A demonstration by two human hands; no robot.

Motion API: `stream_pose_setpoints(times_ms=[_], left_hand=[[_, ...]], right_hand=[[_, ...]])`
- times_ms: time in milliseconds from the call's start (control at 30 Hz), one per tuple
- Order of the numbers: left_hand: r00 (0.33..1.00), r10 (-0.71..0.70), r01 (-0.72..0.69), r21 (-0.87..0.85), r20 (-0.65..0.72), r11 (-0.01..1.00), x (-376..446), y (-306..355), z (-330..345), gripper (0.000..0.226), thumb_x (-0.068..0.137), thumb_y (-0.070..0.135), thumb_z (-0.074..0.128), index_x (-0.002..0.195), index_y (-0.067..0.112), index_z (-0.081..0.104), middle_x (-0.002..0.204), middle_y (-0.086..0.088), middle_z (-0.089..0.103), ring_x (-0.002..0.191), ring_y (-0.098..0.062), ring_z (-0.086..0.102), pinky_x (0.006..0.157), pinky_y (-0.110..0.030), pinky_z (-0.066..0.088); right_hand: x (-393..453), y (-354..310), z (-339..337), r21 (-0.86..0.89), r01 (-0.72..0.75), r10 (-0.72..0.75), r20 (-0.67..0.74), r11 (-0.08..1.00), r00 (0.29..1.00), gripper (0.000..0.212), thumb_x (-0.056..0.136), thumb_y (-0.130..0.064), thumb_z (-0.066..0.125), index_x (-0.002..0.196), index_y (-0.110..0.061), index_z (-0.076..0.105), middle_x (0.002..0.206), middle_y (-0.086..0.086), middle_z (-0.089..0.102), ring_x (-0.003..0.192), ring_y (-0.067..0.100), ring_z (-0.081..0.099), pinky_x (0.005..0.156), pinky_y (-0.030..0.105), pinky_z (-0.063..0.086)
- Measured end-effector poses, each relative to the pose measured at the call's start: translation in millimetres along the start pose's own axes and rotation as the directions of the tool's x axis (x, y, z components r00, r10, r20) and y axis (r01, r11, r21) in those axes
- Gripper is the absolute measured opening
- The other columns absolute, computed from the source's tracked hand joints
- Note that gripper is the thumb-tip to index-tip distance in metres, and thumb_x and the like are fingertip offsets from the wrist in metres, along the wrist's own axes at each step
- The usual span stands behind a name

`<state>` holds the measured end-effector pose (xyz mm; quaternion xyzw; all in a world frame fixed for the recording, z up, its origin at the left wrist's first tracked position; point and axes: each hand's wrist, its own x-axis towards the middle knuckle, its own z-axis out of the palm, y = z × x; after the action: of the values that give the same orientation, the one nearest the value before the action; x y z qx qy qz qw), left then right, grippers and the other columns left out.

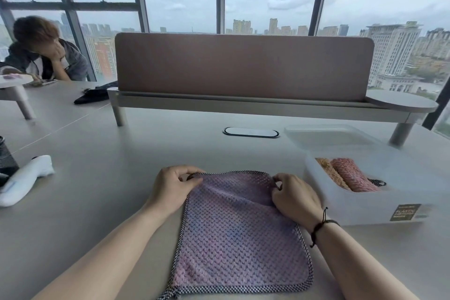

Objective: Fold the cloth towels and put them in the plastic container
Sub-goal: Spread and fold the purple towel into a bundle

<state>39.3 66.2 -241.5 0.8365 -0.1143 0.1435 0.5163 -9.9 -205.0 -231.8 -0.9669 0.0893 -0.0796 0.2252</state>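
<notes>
Two bare hands work at the far edge of a purple waffle-weave towel [239, 238], which lies spread on the grey table [102, 190] in the lower centre of the frame. The left hand [171, 189] pinches the towel's upper left corner between thumb and fingers. The right hand [293, 198], with a dark cord bracelet [321, 225] at its wrist, pinches the upper right corner, and the cloth between the two corners is lifted slightly into a soft ridge. A checked black-and-white trim runs round the towel's edge.

At the right of the frame, just beside the right hand, stands the translucent plastic container [360, 209] with a dark label on its near wall. Inside it lie two rolled or folded towels side by side, an orange towel [327, 169] and a pink towel [353, 174]. Behind the container, its clear lid [326, 136] rests flat on the table.

At the left edge lies a white bundle [26, 179]. A brown divider panel [243, 66] crosses the middle of the frame, and a seated person [41, 56] leans on the table in the upper left.
</notes>
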Motion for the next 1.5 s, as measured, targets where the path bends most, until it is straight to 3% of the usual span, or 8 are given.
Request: stream_pose_setpoints(times_ms=[133, 233, 500, 600, 800, 933, 1100, 1500], left_hand=[[0.999, -0.041, 0.040, -0.064, -0.009, 0.997, 0.1, -1.3, -1.4, 0.053, 0.076, -0.012, 0.070, 0.065, 0.039, 0.077, 0.084, 0.020, 0.077, 0.075, 0.001, 0.071, 0.071, -0.004, 0.048], [0.994, -0.105, 0.102, -0.180, -0.009, 0.978, 1.0, -3.3, -2.4, 0.051, 0.075, -0.018, 0.064, 0.065, 0.030, 0.079, 0.093, 0.002, 0.079, 0.052, -0.015, 0.065, 0.049, -0.018, 0.048], [0.994, -0.104, 0.098, -0.170, -0.026, 0.981, -5.3, 0.3, -8.9, 0.032, 0.076, -0.002, 0.078, 0.075, 0.030, 0.081, 0.083, 0.008, 0.079, 0.084, -0.015, 0.074, 0.086, -0.033, 0.056], [0.996, -0.087, 0.090, -0.133, 0.025, 0.987, -10.1, 4.8, -12.3, 0.019, 0.073, 0.010, 0.084, 0.078, 0.027, 0.081, 0.084, 0.009, 0.079, 0.085, -0.010, 0.074, 0.088, -0.030, 0.056], [0.996, -0.054, 0.060, -0.075, 0.074, 0.995, -14.3, 6.2, -18.3, 0.005, 0.078, 0.019, 0.084, 0.079, 0.022, 0.080, 0.076, 0.005, 0.078, 0.074, -0.014, 0.074, 0.073, -0.030, 0.059], [0.993, -0.108, 0.111, -0.051, 0.054, 0.992, -12.0, 0.6, -16.3, 0.017, 0.078, 0.008, 0.082, 0.081, 0.023, 0.077, 0.075, 0.001, 0.077, 0.069, -0.022, 0.073, 0.057, -0.035, 0.060], [0.989, -0.145, 0.146, -0.076, 0.024, 0.986, -11.1, 2.5, -16.7, 0.015, 0.079, 0.005, 0.081, 0.086, 0.017, 0.077, 0.080, -0.003, 0.076, 0.062, -0.008, 0.068, 0.045, -0.024, 0.051], [0.994, 0.005, -0.024, 0.177, 0.105, 0.984, -14.9, 2.7, -15.7, 0.024, 0.075, 0.010, 0.085, 0.090, 0.024, 0.074, 0.077, 0.006, 0.074, 0.061, -0.007, 0.065, 0.060, -0.008, 0.050]], right_hand=[[-4.7, 0.7, -0.7, 0.063, 0.011, -0.008, -0.053, 0.998, 0.999, 0.020, 0.084, -0.023, 0.052, 0.099, -0.033, 0.061, 0.087, -0.007, 0.066, 0.086, 0.022, 0.062, 0.060, 0.030, 0.042], [-9.0, 6.0, -1.9, 0.292, 0.039, 0.008, -0.159, 0.956, 0.987, 0.018, 0.081, -0.013, 0.061, 0.079, -0.031, 0.058, 0.057, -0.006, 0.051, 0.056, 0.015, 0.051, 0.050, 0.029, 0.035], [-20.9, 12.5, -8.4, 0.551, 0.097, 0.008, -0.186, 0.829, 0.982, 0.026, 0.081, -0.008, 0.069, 0.075, -0.032, 0.064, 0.075, -0.011, 0.072, 0.056, 0.006, 0.061, 0.056, 0.025, 0.044], [-24.9, 14.7, -10.7, 0.494, 0.117, -0.025, -0.189, 0.862, 0.982, 0.022, 0.079, -0.012, 0.071, 0.071, -0.032, 0.067, 0.078, -0.017, 0.071, 0.065, -0.006, 0.061, 0.062, 0.020, 0.043], [-30.7, 14.9, -12.6, 0.440, 0.127, -0.038, -0.206, 0.889, 0.978, 0.021, 0.082, -0.038, 0.076, 0.066, -0.026, 0.071, 0.066, -0.013, 0.070, 0.065, 0.001, 0.063, 0.060, 0.026, 0.050], [-28.7, 16.9, -7.9, 0.395, 0.095, -0.013, -0.205, 0.914, 0.979, 0.017, 0.077, -0.028, 0.083, 0.065, -0.026, 0.070, 0.063, -0.012, 0.069, 0.062, 0.001, 0.062, 0.058, 0.024, 0.048], [-26.8, 17.7, -9.1, 0.509, 0.084, 0.005, -0.170, 0.857, 0.985, 0.015, 0.079, -0.020, 0.081, 0.069, -0.026, 0.071, 0.063, -0.007, 0.071, 0.056, 0.005, 0.062, 0.057, 0.024, 0.047], [-30.0, 13.4, -9.5, 0.221, 0.104, -0.071, -0.153, 0.970, 0.986, 0.008, 0.081, -0.022, 0.077, 0.077, -0.027, 0.072, 0.070, -0.013, 0.066, 0.069, -0.001, 0.058, 0.056, 0.010, 0.039]])
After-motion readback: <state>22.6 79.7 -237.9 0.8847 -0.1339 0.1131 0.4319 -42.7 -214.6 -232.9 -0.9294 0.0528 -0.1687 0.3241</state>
